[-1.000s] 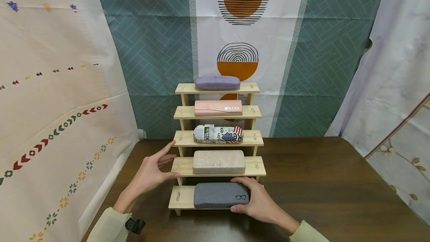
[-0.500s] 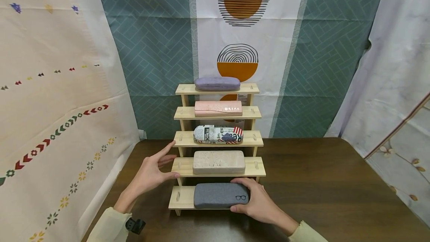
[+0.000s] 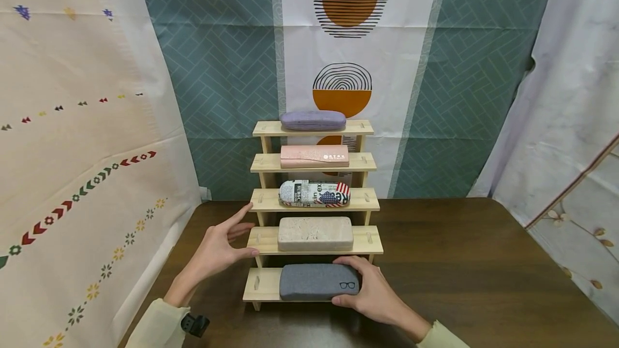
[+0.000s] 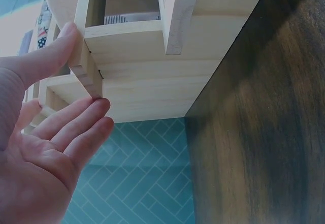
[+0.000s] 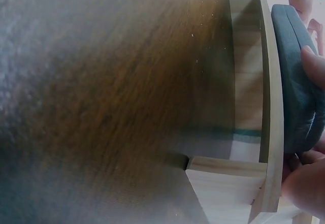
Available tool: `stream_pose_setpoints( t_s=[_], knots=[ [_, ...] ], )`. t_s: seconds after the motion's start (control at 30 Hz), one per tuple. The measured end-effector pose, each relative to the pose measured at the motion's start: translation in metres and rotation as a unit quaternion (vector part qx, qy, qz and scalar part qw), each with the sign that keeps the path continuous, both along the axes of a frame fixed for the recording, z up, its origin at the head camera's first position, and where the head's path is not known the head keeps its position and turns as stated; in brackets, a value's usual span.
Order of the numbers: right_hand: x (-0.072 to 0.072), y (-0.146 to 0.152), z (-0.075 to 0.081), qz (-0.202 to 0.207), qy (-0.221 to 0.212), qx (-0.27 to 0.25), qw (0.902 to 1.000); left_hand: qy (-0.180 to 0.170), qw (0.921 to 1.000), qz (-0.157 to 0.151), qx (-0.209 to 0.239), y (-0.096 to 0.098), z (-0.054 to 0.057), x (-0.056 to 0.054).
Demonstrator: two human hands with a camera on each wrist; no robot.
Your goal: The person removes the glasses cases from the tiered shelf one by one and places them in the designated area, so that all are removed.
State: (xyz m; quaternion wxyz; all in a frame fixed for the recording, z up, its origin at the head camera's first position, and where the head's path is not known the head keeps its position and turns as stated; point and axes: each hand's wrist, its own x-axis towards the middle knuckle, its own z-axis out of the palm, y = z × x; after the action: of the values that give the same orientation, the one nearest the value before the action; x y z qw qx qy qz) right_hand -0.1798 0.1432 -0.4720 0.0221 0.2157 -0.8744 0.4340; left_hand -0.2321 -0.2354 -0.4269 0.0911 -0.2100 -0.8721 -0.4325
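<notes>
A stepped wooden display rack (image 3: 261,283) holds one eyeglass case on each tier. On the bottom tier lies a grey fabric eyeglass case (image 3: 311,282) with a glasses emblem. My right hand (image 3: 369,291) grips its right end, thumb in front and fingers behind; the right wrist view shows the grey case (image 5: 294,82) lying on the board. My left hand (image 3: 217,248) holds the rack's left side. In the left wrist view, the thumb and fingers of the left hand (image 4: 56,137) span a board end of the rack (image 4: 86,64).
Above are a beige case (image 3: 315,232), a printed case (image 3: 314,193), a pink case (image 3: 314,156) and a lilac case (image 3: 313,120). The rack stands on a dark wooden table (image 3: 450,262). Patterned cloths (image 3: 227,69) hang behind and at both sides.
</notes>
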Motion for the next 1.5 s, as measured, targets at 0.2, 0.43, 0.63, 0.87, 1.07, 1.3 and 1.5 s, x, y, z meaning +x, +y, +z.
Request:
stream_pose_setpoints(
  t_s=[0.2,0.43,0.63,0.87,1.07,1.3,1.5],
  knots=[
    [0.003,0.002,0.0,-0.009,0.003,-0.009,0.9999,0.0,1.0,0.001,0.001,0.0,0.0,0.0],
    [0.008,0.004,0.006,-0.009,0.001,-0.033,0.9994,-0.01,0.9998,-0.005,0.019,0.001,0.002,0.0],
    [0.014,0.009,0.013,-0.004,-0.011,-0.043,0.999,-0.01,0.9997,-0.008,0.023,0.001,0.002,0.0],
    [0.02,0.017,0.022,0.001,-0.009,-0.061,0.9981,-0.005,0.9996,-0.015,0.022,-0.002,0.0,-0.001],
    [0.023,0.028,0.029,-0.008,0.011,-0.058,0.9982,-0.011,0.9994,-0.02,0.024,-0.005,0.0,-0.001],
    [0.025,0.044,0.04,-0.004,0.022,-0.056,0.9982,-0.008,0.9988,-0.031,0.036,-0.005,0.0,-0.002],
    [0.025,0.06,0.049,-0.008,0.06,-0.035,0.9975,-0.006,0.9988,-0.031,0.037,-0.005,-0.001,-0.002]
  ],
)
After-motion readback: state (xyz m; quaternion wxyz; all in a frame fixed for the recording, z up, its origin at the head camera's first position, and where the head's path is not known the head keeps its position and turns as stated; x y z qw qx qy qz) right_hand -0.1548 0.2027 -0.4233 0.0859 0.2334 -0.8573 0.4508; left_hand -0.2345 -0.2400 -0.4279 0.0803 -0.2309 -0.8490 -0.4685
